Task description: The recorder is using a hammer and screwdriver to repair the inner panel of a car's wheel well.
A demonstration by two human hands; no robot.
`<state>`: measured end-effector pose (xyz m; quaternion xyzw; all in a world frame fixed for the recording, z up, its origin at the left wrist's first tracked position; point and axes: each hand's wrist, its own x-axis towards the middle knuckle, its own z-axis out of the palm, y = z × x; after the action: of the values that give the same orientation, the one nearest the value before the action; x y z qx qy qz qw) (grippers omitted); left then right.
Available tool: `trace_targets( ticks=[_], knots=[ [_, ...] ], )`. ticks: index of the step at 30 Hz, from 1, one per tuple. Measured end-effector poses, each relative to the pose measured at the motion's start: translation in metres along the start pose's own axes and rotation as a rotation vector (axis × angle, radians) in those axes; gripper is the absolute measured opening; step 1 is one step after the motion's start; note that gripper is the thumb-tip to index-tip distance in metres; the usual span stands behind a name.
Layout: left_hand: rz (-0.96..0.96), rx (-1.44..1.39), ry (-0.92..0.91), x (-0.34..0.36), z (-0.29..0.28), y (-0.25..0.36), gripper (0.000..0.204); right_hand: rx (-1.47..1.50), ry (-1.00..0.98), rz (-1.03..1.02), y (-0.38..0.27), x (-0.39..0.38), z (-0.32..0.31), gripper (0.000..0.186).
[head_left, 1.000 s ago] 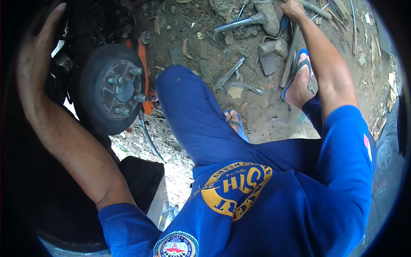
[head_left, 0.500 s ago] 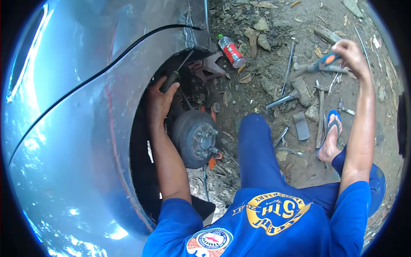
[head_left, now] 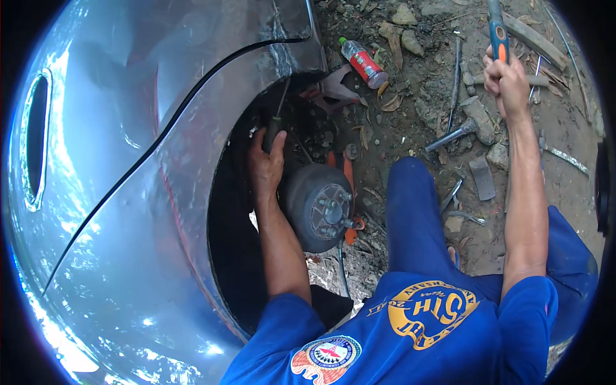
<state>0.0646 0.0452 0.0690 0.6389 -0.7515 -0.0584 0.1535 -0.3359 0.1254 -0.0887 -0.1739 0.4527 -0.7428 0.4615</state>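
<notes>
My left hand (head_left: 266, 163) is inside the wheel arch of a silvery car body (head_left: 147, 212). It grips the dark handle of a screwdriver (head_left: 274, 130), whose shaft points up toward the arch's upper lip; whether the tip touches metal is hard to make out. Below and right of that hand is a grey wheel drum (head_left: 314, 208) with bare studs. Out to the right, my raised right hand (head_left: 510, 90) is closed around the blue and orange handle of a hammer (head_left: 498, 38). The hammer's head lies beyond the upper edge of the picture.
A reddish metal stand (head_left: 339, 88) sits under the car by the arch. On the dirt lie a red-labelled bottle (head_left: 364, 63), another hammer (head_left: 457, 135), a flat metal piece (head_left: 482, 178), a metal bar (head_left: 456, 80) and stones. Orange metal parts (head_left: 348, 170) show beside the drum.
The hammer has swung from pointing left to pointing up and away, with my right hand still around it. The whole view has shifted, moving the car and drum rightward in the picture.
</notes>
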Motion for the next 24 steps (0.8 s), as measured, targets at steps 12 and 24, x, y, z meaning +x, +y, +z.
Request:
trace_targets(
  ticks=[12,24],
  knots=[
    [0.088,-0.072,0.082,0.002,0.014,-0.002,0.041,-0.285,-0.028,-0.09,-0.003,-0.027,0.041,0.016],
    [0.139,-0.057,0.143,-0.017,0.05,0.029,0.038,-0.45,-0.1,-0.118,0.031,-0.045,0.068,0.031]
  ],
)
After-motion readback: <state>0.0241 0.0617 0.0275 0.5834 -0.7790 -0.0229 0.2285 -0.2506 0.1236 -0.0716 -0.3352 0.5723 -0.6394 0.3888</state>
